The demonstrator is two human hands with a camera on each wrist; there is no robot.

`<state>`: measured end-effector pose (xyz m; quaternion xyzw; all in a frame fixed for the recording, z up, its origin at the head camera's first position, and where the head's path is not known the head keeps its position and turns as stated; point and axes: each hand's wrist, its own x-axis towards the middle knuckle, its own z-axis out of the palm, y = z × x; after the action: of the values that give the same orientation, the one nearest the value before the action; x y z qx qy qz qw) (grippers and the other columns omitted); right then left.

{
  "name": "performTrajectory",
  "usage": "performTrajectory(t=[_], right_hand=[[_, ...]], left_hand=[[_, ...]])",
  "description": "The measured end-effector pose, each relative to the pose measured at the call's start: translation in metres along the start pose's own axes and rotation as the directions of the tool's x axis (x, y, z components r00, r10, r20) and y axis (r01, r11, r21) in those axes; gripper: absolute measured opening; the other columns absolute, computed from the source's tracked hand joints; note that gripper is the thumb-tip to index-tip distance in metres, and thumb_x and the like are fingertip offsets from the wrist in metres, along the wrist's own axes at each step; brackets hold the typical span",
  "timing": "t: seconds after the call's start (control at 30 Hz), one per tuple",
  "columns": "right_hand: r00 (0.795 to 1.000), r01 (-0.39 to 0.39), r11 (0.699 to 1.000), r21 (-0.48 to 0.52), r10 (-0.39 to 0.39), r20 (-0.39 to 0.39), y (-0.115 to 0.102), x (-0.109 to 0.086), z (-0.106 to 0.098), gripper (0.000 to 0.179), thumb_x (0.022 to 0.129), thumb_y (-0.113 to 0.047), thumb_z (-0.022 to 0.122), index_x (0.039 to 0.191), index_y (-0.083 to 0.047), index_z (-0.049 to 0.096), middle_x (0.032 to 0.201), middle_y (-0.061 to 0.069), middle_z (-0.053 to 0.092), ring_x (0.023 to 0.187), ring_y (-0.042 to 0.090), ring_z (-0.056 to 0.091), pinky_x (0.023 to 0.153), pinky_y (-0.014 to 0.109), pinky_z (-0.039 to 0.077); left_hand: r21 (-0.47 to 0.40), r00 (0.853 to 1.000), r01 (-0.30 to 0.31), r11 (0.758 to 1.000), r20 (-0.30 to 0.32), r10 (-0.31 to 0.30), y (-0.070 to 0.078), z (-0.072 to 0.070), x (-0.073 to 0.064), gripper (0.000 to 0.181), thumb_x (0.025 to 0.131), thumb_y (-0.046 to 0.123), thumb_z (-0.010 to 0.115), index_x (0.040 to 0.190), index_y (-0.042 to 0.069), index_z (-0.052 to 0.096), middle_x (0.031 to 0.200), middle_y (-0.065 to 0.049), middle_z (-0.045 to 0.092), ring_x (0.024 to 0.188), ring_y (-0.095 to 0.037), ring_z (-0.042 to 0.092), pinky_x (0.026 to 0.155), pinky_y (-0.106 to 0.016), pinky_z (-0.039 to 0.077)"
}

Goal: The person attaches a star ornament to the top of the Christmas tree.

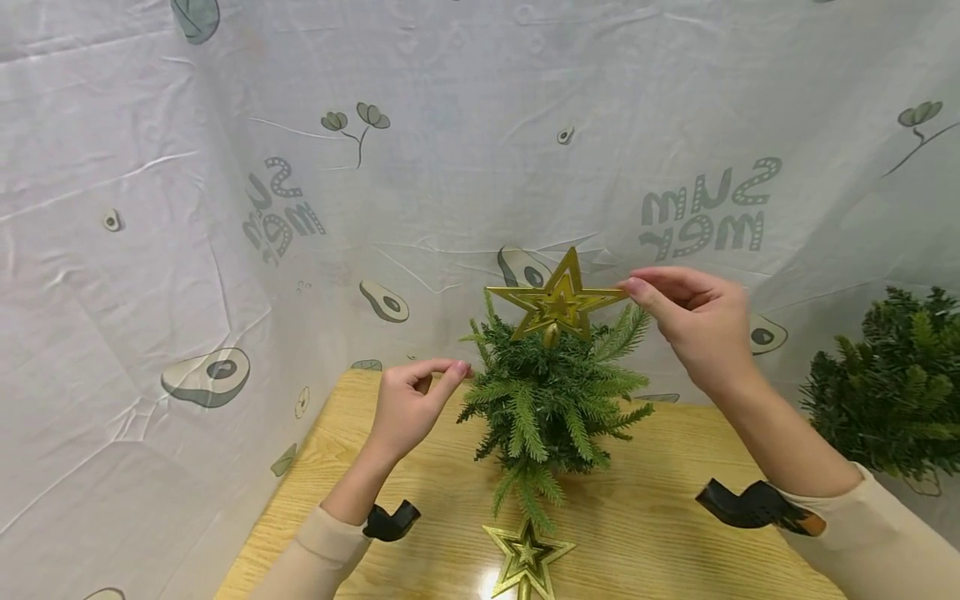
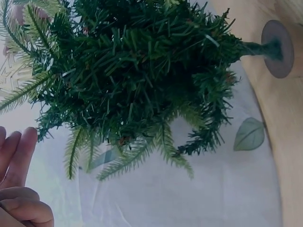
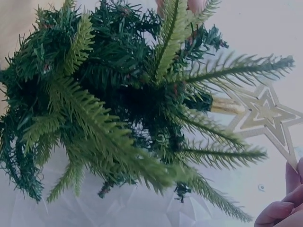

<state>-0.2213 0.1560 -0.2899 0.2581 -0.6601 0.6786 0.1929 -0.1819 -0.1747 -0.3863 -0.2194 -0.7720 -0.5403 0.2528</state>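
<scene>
My right hand (image 1: 705, 329) pinches the right point of a gold star topper (image 1: 560, 302) between thumb and fingers. The star stands over the top of a small artificial Christmas tree (image 1: 540, 400); in the right wrist view its gold tube (image 3: 227, 105) meets the tree's green tip. My left hand (image 1: 411, 404) is at the tree's left side, thumb and index fingertips close together beside a branch end. In the left wrist view its fingertips (image 2: 29, 137) are right at a dark green branch tip; I cannot tell whether they pinch it.
A second gold star topper (image 1: 527, 554) lies on the wooden table (image 1: 660, 500) in front of the tree. Another green tree (image 1: 892, 383) stands at the right. The tree's round base (image 2: 278, 49) rests on the table. A white curtain with avocado prints (image 1: 450, 183) hangs behind.
</scene>
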Motion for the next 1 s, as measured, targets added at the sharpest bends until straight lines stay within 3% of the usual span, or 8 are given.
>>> performTrajectory(t=[0.2,0.3,0.43,0.5,0.73,0.87,0.93,1.0], right_hand=[[1.0,0.025,0.996,0.081,-0.024,-0.011,-0.004,0.0,-0.01,0.013,0.094,0.005,0.074,0.106,0.01,0.076,0.094,0.006,0.079,0.05,0.011,0.035,0.046,0.028,0.021],[0.999,0.024,0.997,0.075,-0.021,-0.036,-0.007,0.0,-0.017,0.014,0.094,0.005,0.074,0.106,0.012,0.075,0.093,0.008,0.079,0.048,0.013,0.032,0.046,0.028,0.021],[0.999,0.01,0.999,0.038,-0.008,-0.054,-0.01,-0.002,-0.026,0.017,0.094,0.004,0.074,0.107,0.013,0.074,0.094,0.007,0.079,0.047,0.014,0.029,0.046,0.029,0.02],[0.998,0.008,1.0,0.027,-0.006,-0.055,-0.011,-0.004,-0.031,0.018,0.094,0.003,0.074,0.108,0.014,0.073,0.095,0.007,0.079,0.046,0.014,0.029,0.045,0.03,0.019],[0.997,0.013,0.999,0.034,-0.01,-0.079,-0.017,-0.003,-0.054,0.021,0.094,0.004,0.073,0.111,0.017,0.071,0.094,0.008,0.079,0.042,0.014,0.031,0.042,0.031,0.017],[0.995,0.031,0.998,0.05,-0.026,-0.101,-0.022,0.005,-0.069,0.021,0.093,0.007,0.073,0.11,0.019,0.07,0.093,0.009,0.079,0.044,0.015,0.034,0.045,0.031,0.017],[0.993,0.033,0.999,0.006,-0.032,-0.117,-0.026,0.01,-0.077,0.021,0.092,0.007,0.074,0.109,0.018,0.071,0.093,0.008,0.079,0.046,0.015,0.04,0.046,0.031,0.018],[0.992,0.016,0.998,-0.058,-0.023,-0.127,-0.031,0.015,-0.086,0.021,0.093,0.004,0.074,0.11,0.016,0.073,0.093,0.006,0.079,0.05,0.013,0.044,0.047,0.031,0.018]], left_hand=[[0.021,0.998,0.068,0.997,-0.008,-0.068,0.018,0.001,0.013,0.011,0.096,0.003,0.074,0.103,-0.001,0.081,0.09,-0.012,0.078,0.045,0.004,0.016,0.047,-0.023,0.019],[0.029,0.996,0.092,0.995,-0.011,-0.092,0.024,0.001,0.021,0.014,0.096,0.003,0.075,0.108,-0.003,0.079,0.075,-0.017,0.073,0.043,0.002,0.015,0.046,-0.023,0.019],[0.045,0.994,0.111,0.993,-0.005,-0.11,0.007,0.003,0.028,0.02,0.098,0.012,0.075,0.115,0.001,0.078,0.089,-0.013,0.076,0.041,0.003,0.015,0.044,-0.023,0.019],[0.042,0.993,0.117,0.992,0.004,-0.117,-0.004,0.004,0.03,0.023,0.098,0.018,0.076,0.118,0.006,0.079,0.112,-0.006,0.077,0.041,0.003,0.016,0.043,-0.024,0.02],[0.017,0.989,0.132,0.991,0.065,-0.133,-0.012,0.003,0.035,0.029,0.098,0.032,0.076,0.121,0.015,0.078,0.116,0.003,0.075,0.043,-0.007,0.024,0.048,-0.027,0.029],[0.036,0.983,0.157,0.987,0.086,-0.16,-0.011,0.001,0.037,0.032,0.098,0.032,0.076,0.122,0.012,0.078,0.117,0.001,0.075,0.077,-0.009,0.064,0.06,-0.027,0.044],[0.032,0.98,0.174,0.984,0.089,-0.176,-0.01,0.001,0.039,0.032,0.097,0.033,0.077,0.122,0.011,0.078,0.118,0.002,0.075,0.105,-0.012,0.067,0.074,-0.029,0.051],[0.018,0.979,0.184,0.983,0.092,-0.184,-0.01,0.0,0.039,0.031,0.097,0.032,0.077,0.12,0.01,0.078,0.117,0.001,0.075,0.113,-0.014,0.066,0.079,-0.031,0.053]])
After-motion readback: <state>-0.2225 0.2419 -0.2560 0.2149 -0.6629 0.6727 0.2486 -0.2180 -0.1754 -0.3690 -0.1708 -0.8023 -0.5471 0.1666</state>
